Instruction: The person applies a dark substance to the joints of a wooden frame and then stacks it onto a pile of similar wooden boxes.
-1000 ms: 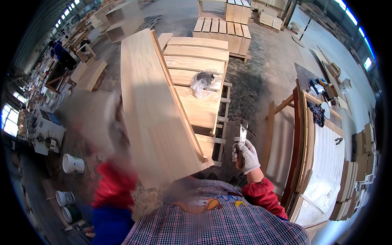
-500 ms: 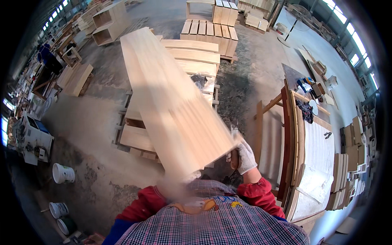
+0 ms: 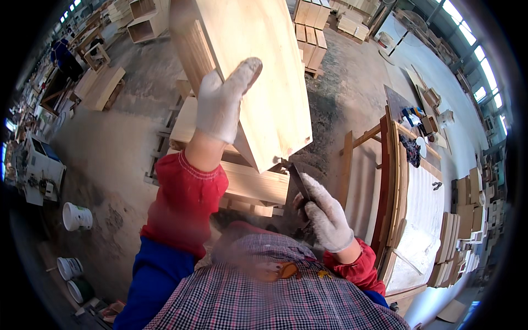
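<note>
A long pale wooden box (image 3: 269,82) is tilted in front of me, its broad face up and a second panel showing on its left side. My left hand (image 3: 223,102), in a white glove, grips the box's left edge; the thumb lies across the face and the other fingers are largely hidden. My right hand (image 3: 327,217), gloved too, is closed around a dark, narrow hand tool (image 3: 297,179). The tool's tip meets or nearly meets the box's near corner, where small dark marks show. Its exact kind is unclear.
Wooden pieces (image 3: 256,184) lie stacked on a pallet beneath the box. At right stands a workbench (image 3: 418,209) with a white covering and tools on it. White buckets (image 3: 77,216) stand on the floor at left. More wooden boxes (image 3: 312,49) are stacked farther off.
The wooden box has tipped and swung, so its side panel now shows. My left hand has come up from the near end onto its left edge. The tool in my right hand is now visible.
</note>
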### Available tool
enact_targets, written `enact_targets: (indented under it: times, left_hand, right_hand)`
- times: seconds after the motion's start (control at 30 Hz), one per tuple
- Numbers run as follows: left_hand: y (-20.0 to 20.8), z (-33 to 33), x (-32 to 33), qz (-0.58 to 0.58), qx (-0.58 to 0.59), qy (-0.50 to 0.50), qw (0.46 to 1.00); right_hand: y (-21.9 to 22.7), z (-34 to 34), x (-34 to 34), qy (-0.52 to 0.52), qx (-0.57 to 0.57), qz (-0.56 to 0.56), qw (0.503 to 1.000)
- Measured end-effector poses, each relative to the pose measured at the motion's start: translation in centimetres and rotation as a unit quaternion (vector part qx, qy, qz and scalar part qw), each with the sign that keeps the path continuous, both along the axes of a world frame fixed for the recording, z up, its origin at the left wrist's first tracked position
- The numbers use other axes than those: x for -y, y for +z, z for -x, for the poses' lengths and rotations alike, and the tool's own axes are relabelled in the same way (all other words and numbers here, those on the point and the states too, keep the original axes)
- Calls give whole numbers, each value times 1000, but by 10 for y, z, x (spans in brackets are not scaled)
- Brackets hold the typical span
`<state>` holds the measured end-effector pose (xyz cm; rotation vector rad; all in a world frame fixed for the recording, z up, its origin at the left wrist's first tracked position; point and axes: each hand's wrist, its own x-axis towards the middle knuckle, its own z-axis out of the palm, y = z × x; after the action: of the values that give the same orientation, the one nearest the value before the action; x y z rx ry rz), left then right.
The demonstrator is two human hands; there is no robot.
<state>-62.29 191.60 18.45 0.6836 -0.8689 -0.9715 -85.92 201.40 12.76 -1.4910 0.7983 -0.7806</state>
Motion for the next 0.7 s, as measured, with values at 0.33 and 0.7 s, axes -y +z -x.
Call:
enact_targets:
  times: [0.33, 0.7]
  left_hand:
    - [-3, -3, 4, 56, 47, 30, 997]
    - [7, 1, 4, 15, -61, 3, 998]
  right_hand:
    - [21, -21, 1, -55, -309, 348, 883]
    - [54, -20, -14, 18, -421, 339, 841]
